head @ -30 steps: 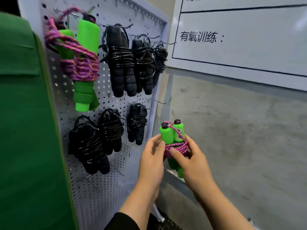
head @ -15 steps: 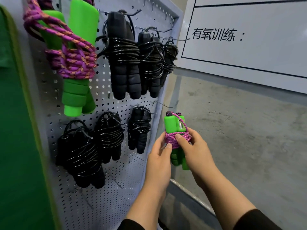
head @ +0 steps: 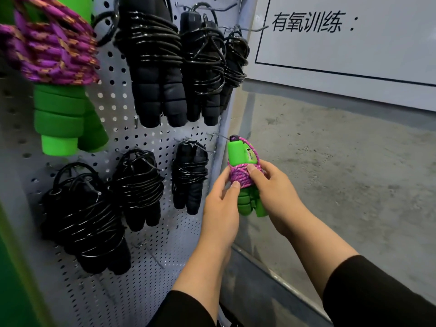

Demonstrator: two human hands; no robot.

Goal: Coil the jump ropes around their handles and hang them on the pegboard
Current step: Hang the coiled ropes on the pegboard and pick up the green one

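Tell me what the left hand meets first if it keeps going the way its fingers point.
The left hand points up and right; its fingertips already touch the pink rope coiled on the green handles. Beyond that, probably the pegboard's right edge, though depth is unclear.

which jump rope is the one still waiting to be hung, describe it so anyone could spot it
Start at the white pegboard and go to its right edge. The green jump rope, wound in pink cord, sits between both hands; unlike its hanging neighbours, it is hand-held.

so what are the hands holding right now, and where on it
Both hold the green-handled jump rope. The left hand and right hand grip it at the middle, fingers on the coiled pink cord.
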